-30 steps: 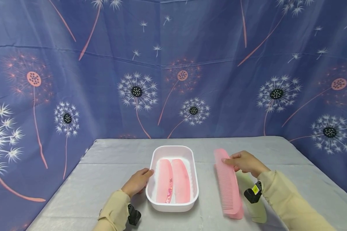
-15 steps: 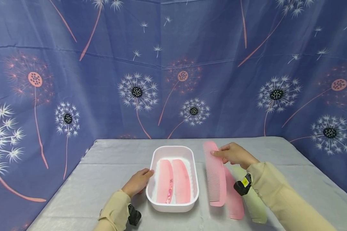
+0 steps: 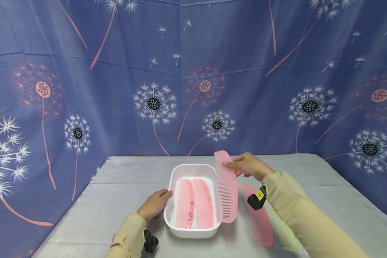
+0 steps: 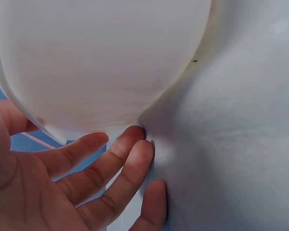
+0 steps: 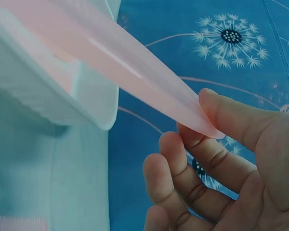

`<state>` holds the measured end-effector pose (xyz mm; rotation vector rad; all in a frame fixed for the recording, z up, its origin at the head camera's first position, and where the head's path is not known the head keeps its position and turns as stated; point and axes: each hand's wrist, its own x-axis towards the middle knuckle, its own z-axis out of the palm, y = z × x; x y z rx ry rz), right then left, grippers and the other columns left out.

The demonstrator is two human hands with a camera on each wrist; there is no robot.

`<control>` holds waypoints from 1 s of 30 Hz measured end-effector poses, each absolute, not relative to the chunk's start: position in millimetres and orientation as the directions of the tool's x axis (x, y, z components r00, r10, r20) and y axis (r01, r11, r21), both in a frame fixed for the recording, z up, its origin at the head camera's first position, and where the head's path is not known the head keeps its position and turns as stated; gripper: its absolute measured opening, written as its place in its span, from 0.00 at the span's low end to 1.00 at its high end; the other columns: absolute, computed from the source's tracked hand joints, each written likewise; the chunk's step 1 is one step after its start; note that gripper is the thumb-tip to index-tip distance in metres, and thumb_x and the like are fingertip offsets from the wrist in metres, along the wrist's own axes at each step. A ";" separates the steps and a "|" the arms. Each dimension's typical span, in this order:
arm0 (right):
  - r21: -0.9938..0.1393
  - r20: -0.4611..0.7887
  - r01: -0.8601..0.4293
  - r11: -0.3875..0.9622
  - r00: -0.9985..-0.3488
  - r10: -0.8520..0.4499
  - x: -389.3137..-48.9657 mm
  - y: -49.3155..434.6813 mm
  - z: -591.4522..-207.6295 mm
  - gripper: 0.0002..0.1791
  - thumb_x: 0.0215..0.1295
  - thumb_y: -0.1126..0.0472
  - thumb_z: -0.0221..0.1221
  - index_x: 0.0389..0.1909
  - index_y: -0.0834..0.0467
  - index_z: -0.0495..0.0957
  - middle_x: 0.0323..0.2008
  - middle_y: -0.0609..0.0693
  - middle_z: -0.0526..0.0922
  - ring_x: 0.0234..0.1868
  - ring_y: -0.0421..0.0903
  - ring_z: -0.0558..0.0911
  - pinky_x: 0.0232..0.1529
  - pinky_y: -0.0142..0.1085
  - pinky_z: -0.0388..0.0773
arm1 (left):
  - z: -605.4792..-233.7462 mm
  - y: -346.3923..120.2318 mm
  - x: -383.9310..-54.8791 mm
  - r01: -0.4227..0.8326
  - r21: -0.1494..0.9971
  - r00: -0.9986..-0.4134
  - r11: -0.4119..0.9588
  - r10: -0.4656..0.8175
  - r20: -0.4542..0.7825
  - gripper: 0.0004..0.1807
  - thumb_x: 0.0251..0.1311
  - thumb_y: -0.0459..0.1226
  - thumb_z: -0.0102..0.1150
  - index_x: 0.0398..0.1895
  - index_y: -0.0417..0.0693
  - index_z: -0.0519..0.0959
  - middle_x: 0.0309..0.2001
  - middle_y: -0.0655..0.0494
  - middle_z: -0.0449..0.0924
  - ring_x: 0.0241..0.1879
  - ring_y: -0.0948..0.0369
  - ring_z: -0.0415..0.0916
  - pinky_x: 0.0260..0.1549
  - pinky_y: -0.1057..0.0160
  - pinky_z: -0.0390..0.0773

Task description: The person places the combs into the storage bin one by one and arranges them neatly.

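Observation:
My right hand (image 3: 253,165) pinches a pink comb (image 3: 227,190) near its far end, thumb on one face and fingers behind. The comb is raised at the right rim of a white plastic box (image 3: 191,233), its teeth toward the box. In the right wrist view the comb (image 5: 120,57) slants from the fingertips across the box. Inside the box lie two pink combs side by side: the left comb (image 3: 183,204) has a printed edge, the right comb (image 3: 204,204) looks plain. My left hand (image 3: 155,205) holds the box's left side, thumb at the rim, fingers along the outer wall (image 4: 101,62).
Right of the box, another pink comb (image 3: 259,218) lies on the grey-covered table (image 3: 129,175). A light green comb (image 3: 285,233) lies beside it, partly hidden by the right sleeve (image 3: 303,208). A blue dandelion-print cloth (image 3: 258,107) hangs behind the table.
My right hand has lifted the pink comb off another pink comb and carried it left to the box's right rim. My left hand has stayed at the box.

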<state>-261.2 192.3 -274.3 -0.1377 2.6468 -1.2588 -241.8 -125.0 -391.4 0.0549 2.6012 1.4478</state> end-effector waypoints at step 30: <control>-0.853 -0.159 0.064 0.518 -0.977 -0.141 -277.3 120.7 -295.8 0.15 0.68 0.52 0.65 0.36 0.61 0.88 0.24 0.47 0.75 0.26 0.43 0.77 0.26 0.32 0.62 | -389.8 -125.6 -237.6 -0.011 0.862 -0.986 0.507 0.138 -0.094 0.24 0.77 0.47 0.45 0.59 0.37 0.77 0.23 0.54 0.67 0.23 0.60 0.63 0.21 0.64 0.64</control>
